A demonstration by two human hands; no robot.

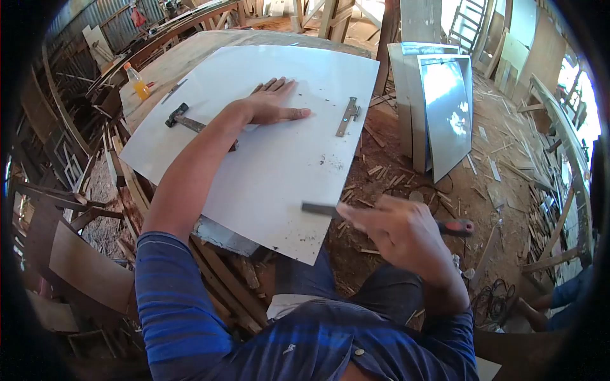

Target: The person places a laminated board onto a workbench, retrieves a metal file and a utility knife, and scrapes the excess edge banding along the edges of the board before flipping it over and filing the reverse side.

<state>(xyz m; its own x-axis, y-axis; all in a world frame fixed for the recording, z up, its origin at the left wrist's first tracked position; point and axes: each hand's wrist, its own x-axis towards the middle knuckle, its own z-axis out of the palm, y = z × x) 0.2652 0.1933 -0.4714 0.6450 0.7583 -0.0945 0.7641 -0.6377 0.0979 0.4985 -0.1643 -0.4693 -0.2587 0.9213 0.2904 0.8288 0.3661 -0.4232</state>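
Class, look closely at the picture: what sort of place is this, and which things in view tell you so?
Most likely a woodworking shop: wood scraps litter the floor, a hammer lies on a white board, and the right hand holds a flat tool.

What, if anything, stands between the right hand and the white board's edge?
Only the flat tool in the right hand, its blade overlapping the white board in view. Nothing else visible intervenes; the metal fitting lies farther up.

White panel (273,165), dark tool (319,209) at edge
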